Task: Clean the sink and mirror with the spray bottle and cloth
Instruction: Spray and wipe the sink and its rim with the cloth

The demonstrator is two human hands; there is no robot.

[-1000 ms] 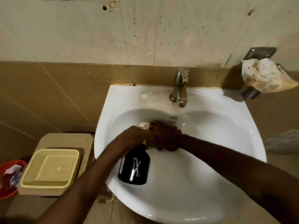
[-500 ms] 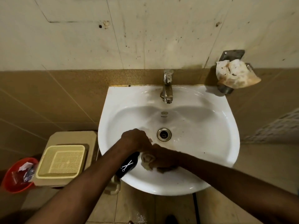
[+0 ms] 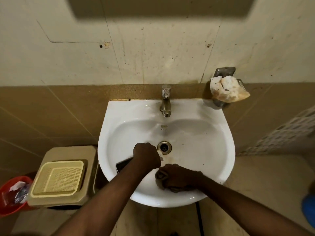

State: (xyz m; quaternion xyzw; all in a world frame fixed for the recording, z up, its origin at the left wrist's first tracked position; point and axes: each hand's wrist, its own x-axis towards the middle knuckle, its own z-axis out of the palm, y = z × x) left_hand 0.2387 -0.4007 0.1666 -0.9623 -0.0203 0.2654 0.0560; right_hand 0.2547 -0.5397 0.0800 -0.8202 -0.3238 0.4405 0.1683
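A white wall-mounted sink (image 3: pixel 213 133) fills the middle of the view, with a metal tap (image 3: pixel 165 103) at its back and a drain (image 3: pixel 164 147) in the bowl. My left hand (image 3: pixel 146 155) is closed around the top of a black spray bottle (image 3: pixel 123 165), which lies low over the bowl's left side, mostly hidden under my wrist. My right hand (image 3: pixel 179 178) presses a crumpled brownish cloth (image 3: pixel 160 180) against the front inner wall of the bowl. The lower edge of a mirror (image 3: pixel 162 7) shows at the top.
A beige bin (image 3: pixel 88 155) stands left of the sink with a cream plastic basket (image 3: pixel 58 178) on top. A red bucket (image 3: pixel 10 198) with rubbish sits at the far left. A wall soap holder (image 3: pixel 225 72) with crumpled stained paper (image 3: pixel 228 90) hangs right of the tap.
The view has pulled back and tilted up, bringing the mirror's edge in. Both hands have slid from the bowl's middle toward its front; the bottle now lies lower and flatter.
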